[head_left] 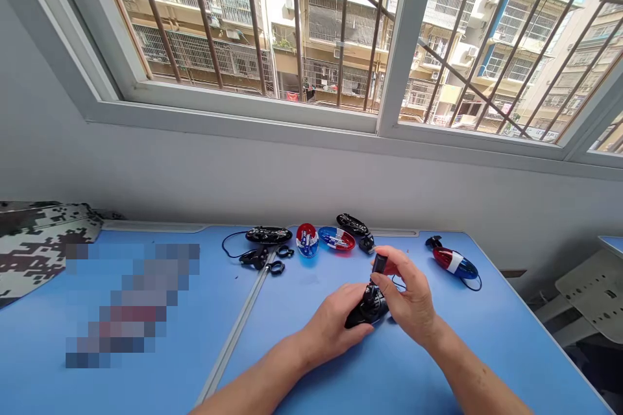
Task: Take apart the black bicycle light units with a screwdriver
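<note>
A black oval device (359, 316) is held low over the blue table, with my left hand (337, 318) wrapped round its left side. A black clamp-like part (372, 298) stands up from the top of the device. My right hand (409, 295) pinches a small black rectangular piece (379, 264) between thumb and fingertips, directly above that part. Whether the small piece touches the part below is hard to tell. A thin cable shows near my right fingers.
On the blue table (302, 350), black oval housings (268, 235), black clamp rings (276, 267) and red-blue lens covers (307, 240) lie at the back. A red-white-blue lamp (455, 263) lies right. Camouflage fabric (34, 240) is at left, near a pixelated patch. A barred window is behind.
</note>
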The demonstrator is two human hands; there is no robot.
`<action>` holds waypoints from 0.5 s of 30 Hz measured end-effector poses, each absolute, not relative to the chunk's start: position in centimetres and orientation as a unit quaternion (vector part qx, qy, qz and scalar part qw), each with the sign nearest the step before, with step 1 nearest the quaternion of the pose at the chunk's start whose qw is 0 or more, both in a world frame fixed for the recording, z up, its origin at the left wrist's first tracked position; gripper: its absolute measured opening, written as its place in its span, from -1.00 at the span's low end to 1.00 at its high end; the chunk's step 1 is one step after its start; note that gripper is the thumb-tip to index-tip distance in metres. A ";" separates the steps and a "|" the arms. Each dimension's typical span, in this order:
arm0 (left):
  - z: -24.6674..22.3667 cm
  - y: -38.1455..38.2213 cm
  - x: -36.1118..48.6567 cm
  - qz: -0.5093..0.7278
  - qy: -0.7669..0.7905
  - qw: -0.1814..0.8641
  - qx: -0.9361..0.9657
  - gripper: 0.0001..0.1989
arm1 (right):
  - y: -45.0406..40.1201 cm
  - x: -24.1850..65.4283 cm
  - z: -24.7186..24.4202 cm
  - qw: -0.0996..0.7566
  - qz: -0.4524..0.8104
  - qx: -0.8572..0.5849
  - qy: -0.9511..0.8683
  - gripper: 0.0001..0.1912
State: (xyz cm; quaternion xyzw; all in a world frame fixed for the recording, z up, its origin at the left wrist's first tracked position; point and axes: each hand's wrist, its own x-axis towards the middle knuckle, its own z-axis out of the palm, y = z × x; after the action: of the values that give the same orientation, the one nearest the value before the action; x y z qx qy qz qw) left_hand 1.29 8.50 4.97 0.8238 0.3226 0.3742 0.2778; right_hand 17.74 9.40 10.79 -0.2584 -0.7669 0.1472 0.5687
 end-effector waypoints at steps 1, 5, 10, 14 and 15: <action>4.9 8.5 1.3 0.375 0.320 0.279 0.824 -0.73 | 9.4 17.8 10.8 0.566 0.156 -0.258 -0.767 -0.54; 4.6 8.6 1.2 0.376 0.315 0.287 0.823 -0.70 | 9.5 18.1 10.9 0.548 0.203 -0.245 -0.773 -0.55; 4.8 8.6 1.2 0.374 0.314 0.298 0.820 -0.66 | 9.7 17.9 10.2 0.557 0.161 -0.235 -0.780 -0.51; 5.1 8.5 1.2 0.369 0.319 0.296 0.821 -0.67 | 9.7 17.6 9.8 0.584 0.068 -0.247 -0.770 -0.48; 5.0 8.5 1.2 0.369 0.321 0.293 0.822 -0.67 | 9.7 17.6 9.8 0.586 0.050 -0.249 -0.770 -0.49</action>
State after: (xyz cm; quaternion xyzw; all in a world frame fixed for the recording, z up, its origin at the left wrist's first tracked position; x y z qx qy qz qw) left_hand 1.24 8.49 5.05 0.8219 0.3207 0.3685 0.2931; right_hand 17.55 9.69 9.84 -0.2488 -0.7699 0.0502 0.5855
